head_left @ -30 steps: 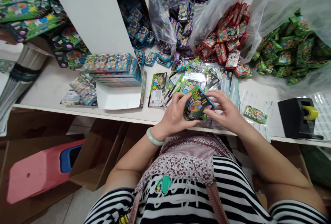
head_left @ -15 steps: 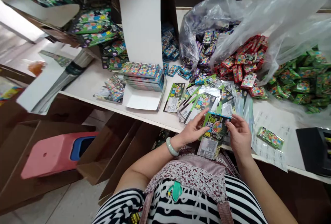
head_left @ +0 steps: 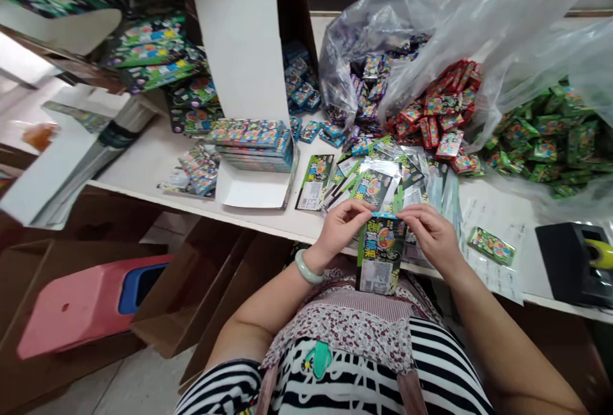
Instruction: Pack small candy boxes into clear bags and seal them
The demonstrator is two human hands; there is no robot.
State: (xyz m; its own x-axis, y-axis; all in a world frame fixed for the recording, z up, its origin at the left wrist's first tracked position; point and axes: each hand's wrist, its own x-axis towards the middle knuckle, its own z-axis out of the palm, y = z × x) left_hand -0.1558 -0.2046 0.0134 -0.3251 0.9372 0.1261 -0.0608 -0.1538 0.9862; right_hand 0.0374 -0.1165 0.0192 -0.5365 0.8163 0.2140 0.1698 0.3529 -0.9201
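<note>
A black and green printed packet (head_left: 380,252) hangs upright in front of my apron, its barcode label at the lower end. My left hand (head_left: 342,226) pinches its top left corner, where a thin blue edge shows. At the top right corner my right hand (head_left: 431,233) pinches the same edge between thumb and fingers. Just beyond my hands, flat printed packets (head_left: 378,185) lie in an overlapping heap on the white table (head_left: 201,204). One similar packet (head_left: 315,182) lies to the left of the heap.
An open white box (head_left: 253,188) holds stacked small packs. Clear bags with purple packs (head_left: 371,80), red packs (head_left: 443,105) and green packs (head_left: 539,131) line the back. A tape dispenser (head_left: 575,262) stands right, near a flat green pack (head_left: 491,246). Cartons and a pink stool (head_left: 81,303) are below left.
Both hands have moved inward and now pinch the packet's top edge at its corners. The packet hangs straighter. The whole view has shifted slightly.
</note>
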